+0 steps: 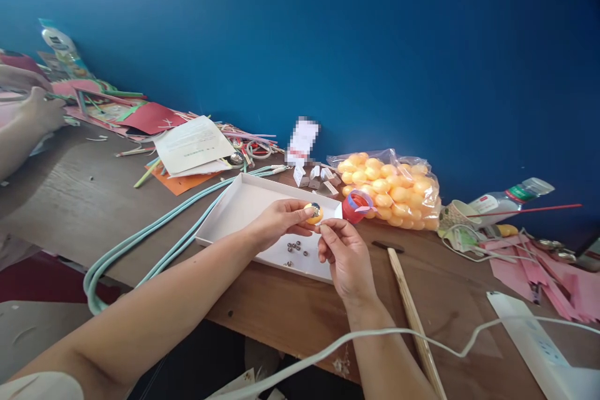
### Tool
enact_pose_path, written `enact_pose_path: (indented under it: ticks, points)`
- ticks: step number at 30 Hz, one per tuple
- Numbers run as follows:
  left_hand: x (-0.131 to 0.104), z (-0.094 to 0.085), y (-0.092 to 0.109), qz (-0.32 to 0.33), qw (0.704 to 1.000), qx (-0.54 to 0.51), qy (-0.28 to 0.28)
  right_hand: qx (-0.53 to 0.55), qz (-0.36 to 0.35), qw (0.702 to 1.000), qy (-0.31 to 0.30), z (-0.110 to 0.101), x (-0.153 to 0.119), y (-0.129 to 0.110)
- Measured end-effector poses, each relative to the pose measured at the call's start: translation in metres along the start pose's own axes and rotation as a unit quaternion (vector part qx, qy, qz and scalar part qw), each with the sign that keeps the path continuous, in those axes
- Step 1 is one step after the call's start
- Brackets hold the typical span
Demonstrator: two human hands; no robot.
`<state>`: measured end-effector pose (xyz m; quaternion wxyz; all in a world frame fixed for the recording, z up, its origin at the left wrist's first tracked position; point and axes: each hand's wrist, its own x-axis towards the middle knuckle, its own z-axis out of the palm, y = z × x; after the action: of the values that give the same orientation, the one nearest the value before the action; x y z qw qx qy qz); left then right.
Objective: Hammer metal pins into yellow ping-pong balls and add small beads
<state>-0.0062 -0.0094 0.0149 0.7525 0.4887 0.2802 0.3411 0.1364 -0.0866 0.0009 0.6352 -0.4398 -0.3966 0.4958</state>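
Between the fingers of my left hand (pixel 284 222) is a small yellow ball (pixel 313 213) with a dark patch on top, held above a shallow white box (pixel 225 220). Just right of the ball, my right hand (pixel 344 256) is closed in a pinch, its fingertips close to the ball's lower edge; what they hold is too small to make out. Several small metal beads (pixel 294 246) lie in the box below my hands. A red round container (pixel 354 206) stands at the box's right corner.
A clear bag of yellow balls (pixel 394 190) lies behind. Pale green cords (pixel 154 225) curve left of the box. A wooden stick (pixel 412 312), white cable (pixel 356 336) and power strip (pixel 539 344) are at right. Another person's hand (pixel 40 111) is far left, near papers (pixel 192 145).
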Motion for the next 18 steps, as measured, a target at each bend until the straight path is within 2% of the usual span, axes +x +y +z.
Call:
enact_pose_path:
  ticks: [18]
  points:
    - [0.0008, 0.0004, -0.0024, -0.006, 1.000, -0.010, -0.011, 0.003, -0.014, 1.000, 0.022, -0.0011, 0.0056, 0.0076]
